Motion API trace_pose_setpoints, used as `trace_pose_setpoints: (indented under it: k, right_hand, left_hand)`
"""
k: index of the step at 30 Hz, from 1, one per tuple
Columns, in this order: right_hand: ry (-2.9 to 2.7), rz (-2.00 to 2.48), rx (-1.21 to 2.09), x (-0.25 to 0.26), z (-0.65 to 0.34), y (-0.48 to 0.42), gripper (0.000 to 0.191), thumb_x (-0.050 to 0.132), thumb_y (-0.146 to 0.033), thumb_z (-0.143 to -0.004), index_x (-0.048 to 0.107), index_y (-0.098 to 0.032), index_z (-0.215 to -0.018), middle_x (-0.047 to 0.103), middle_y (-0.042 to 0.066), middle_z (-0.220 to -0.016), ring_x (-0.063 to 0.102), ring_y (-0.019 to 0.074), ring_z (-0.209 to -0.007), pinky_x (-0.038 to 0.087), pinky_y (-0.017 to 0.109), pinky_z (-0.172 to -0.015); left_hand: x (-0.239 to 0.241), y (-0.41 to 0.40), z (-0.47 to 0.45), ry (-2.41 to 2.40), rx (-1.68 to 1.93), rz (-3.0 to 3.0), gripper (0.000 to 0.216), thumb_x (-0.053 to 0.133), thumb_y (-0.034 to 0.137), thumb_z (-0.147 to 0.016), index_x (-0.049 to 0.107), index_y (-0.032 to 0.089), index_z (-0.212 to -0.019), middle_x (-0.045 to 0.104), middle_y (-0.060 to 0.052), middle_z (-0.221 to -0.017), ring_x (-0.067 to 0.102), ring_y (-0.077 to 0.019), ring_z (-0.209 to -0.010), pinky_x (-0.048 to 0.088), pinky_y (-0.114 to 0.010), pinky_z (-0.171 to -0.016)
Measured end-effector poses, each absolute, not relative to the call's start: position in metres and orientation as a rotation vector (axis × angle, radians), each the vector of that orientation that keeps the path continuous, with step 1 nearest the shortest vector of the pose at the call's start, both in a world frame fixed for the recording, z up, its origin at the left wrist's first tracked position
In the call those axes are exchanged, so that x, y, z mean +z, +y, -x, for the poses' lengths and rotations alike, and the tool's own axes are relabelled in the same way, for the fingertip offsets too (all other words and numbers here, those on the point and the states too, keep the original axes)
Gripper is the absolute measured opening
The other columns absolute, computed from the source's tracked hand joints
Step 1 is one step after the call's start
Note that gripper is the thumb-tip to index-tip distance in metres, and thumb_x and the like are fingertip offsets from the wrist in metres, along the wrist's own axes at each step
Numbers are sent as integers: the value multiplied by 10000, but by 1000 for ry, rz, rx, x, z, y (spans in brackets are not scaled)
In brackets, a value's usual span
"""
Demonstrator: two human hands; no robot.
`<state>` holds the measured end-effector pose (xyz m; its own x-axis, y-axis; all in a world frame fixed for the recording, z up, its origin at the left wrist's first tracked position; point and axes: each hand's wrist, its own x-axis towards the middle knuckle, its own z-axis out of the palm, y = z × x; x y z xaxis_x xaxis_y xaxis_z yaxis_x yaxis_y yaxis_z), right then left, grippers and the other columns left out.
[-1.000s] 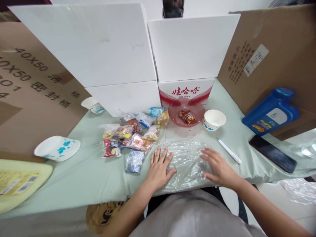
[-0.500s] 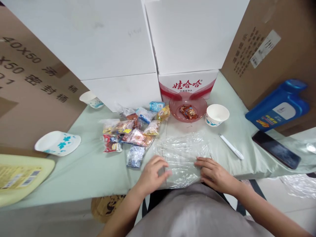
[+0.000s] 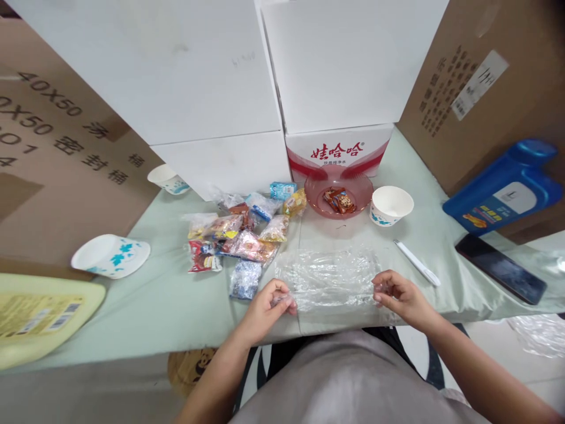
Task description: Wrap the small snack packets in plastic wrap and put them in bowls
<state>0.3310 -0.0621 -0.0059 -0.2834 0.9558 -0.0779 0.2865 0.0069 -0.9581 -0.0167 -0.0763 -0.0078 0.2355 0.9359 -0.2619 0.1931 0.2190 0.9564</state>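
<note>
Pinches the near edge of a clear plastic sheet (image 3: 329, 274) between fingers and thumb of left hand (image 3: 268, 307) and right hand (image 3: 401, 296), holds it spread between and beyond the fingertips, with wrapped snacks (image 3: 249, 243) past the left fingers, a pink bowl (image 3: 362, 193) farther ahead, a slim white tool (image 3: 417, 263) past the right fingers

Bowl (image 3: 316, 193): smooth, glossy, see-through
Sheet (image 3: 329, 274), on my side of the bowl: glossy crinkled plastic
My grey top (image 3: 348, 383): matt cloth
</note>
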Motion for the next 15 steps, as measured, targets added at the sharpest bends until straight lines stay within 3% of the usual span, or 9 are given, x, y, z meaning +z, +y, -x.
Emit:
trace_pose_setpoints:
  k: [3, 6, 12, 15]
  right_hand:
    - [-1513, 1295, 1221, -6, -328, -54, 352, 674, -505, -801, 568, -225, -985, 607, 7, -754, 608, 149, -682, 530, 294, -620]
    - [-1419, 1310, 1197, -3, -322, -47, 360, 649, -526, -814, 561, -229, -997, 601, 6, -756, 611, 148, -675, 535, 301, -624]
    - [-1398, 1385, 1073, -7, -315, -40, 369, 622, -560, -813, 566, -225, -960, 618, 13, -767, 638, 162, -667, 545, 319, -626]
    - [-1560, 1425, 1172, -7, -319, -42, 368, 567, -558, -849, 598, -220, -993, 657, 26, -808, 652, 173, -694, 550, 330, -653]
  left_hand:
    - [-6, -69, 7, 1292, 860, -1145, 430, 679, 389, -776, 449, 200, -1085, 669, 5, -768, 679, -166, -592, 515, -282, -579]
    - [-5, -61, 0, 1369, 1026, -1094, 543, 723, 381, -724, 446, 189, -1150, 650, 14, -758, 661, -156, -641, 465, -230, -519]
    - [-9, -55, -6, 1403, 1189, -998, 455, 723, 372, -707, 497, 185, -1056, 590, 48, -657, 598, -121, -597, 423, -191, -484]
    - [-12, -58, -5, 1414, 1212, -1004, 421, 717, 364, -710, 508, 191, -1033, 620, 31, -720, 567, -99, -544, 402, -186, -460]
